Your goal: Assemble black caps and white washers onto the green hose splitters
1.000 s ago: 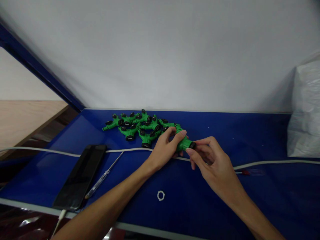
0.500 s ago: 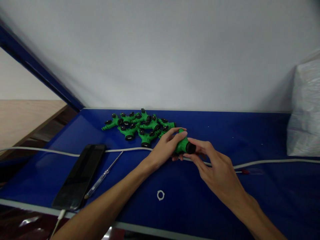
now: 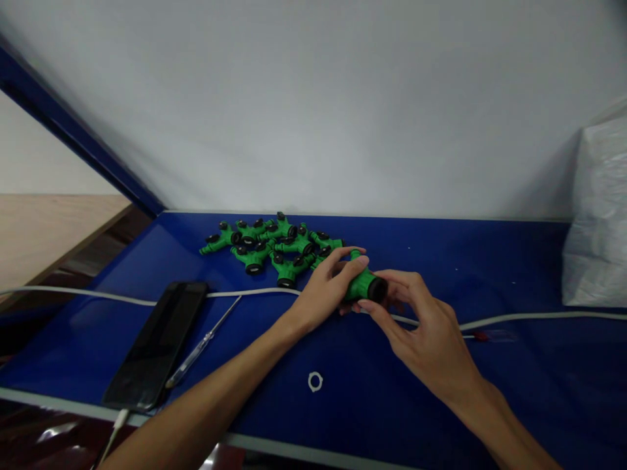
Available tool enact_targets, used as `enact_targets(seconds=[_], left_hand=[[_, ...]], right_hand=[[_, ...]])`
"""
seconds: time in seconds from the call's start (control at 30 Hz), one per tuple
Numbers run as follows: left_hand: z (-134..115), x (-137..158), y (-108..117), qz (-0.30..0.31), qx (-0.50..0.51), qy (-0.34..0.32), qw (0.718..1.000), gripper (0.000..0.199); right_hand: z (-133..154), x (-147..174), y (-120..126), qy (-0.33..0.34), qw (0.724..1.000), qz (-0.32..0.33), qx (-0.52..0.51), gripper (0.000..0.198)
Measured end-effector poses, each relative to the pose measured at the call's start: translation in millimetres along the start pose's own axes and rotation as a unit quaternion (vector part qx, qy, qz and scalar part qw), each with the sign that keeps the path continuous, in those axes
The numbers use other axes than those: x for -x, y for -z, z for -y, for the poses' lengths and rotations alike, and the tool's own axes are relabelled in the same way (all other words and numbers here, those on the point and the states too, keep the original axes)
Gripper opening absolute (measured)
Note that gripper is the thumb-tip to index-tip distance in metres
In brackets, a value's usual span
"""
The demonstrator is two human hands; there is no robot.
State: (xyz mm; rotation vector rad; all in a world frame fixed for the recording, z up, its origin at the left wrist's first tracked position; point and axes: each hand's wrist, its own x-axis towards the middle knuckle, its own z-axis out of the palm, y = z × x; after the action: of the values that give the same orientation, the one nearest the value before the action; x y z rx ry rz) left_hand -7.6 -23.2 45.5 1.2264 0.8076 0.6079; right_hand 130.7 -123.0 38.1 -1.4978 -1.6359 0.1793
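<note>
A green Y-shaped hose splitter (image 3: 361,284) with a black collar is held above the blue tabletop, its collar toward the right. My left hand (image 3: 329,287) is closed around its branched end, hiding much of that part. With thumb and fingers, my right hand (image 3: 416,320) grips the black collar end. A small white ring washer (image 3: 315,381) lies flat on the table, nearer to me than both hands. Behind and left of my left hand rests a group of several similar green splitters (image 3: 292,266) with black valve levers.
On the left lie a black smartphone (image 3: 157,346) with a cable plugged in and a clear-handled screwdriver (image 3: 203,343). A white cord (image 3: 529,316) runs across the table behind my hands. A red-and-clear tool (image 3: 482,336) lies at right, below a white plastic bag (image 3: 597,215).
The held splitter has shifted slightly to the right and turned a little, its collar now angled more toward me. Both hands still hold it; the other things have stayed put.
</note>
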Motion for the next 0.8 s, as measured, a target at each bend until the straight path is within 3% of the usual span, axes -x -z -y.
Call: enact_targets(seconds=[0.13, 0.27, 0.43, 0.67, 0.8], left_hand=[[-1, -2, 5, 0.069, 0.017, 0.053, 0.996, 0.053], [1, -4, 10, 0.105, 0.019, 0.063, 0.992, 0.053], [1, -2, 7, 0.084, 0.000, 0.050, 0.995, 0.051], [-2, 2, 0, 0.017, -0.002, -0.012, 1.000, 0.041], [-5, 2, -1, -0.002, 0.010, -0.007, 1.000, 0.039]], right_hand=[[-1, -2, 3, 0.070, 0.997, 0.020, 0.012, 0.031], [-3, -4, 3, 0.089, 0.996, 0.024, 0.010, 0.030], [-5, -3, 3, 0.089, 0.996, 0.009, 0.009, 0.027], [-3, 1, -1, 0.005, 1.000, -0.005, -0.010, 0.026], [-5, 1, -1, 0.046, 0.999, 0.000, 0.002, 0.032]])
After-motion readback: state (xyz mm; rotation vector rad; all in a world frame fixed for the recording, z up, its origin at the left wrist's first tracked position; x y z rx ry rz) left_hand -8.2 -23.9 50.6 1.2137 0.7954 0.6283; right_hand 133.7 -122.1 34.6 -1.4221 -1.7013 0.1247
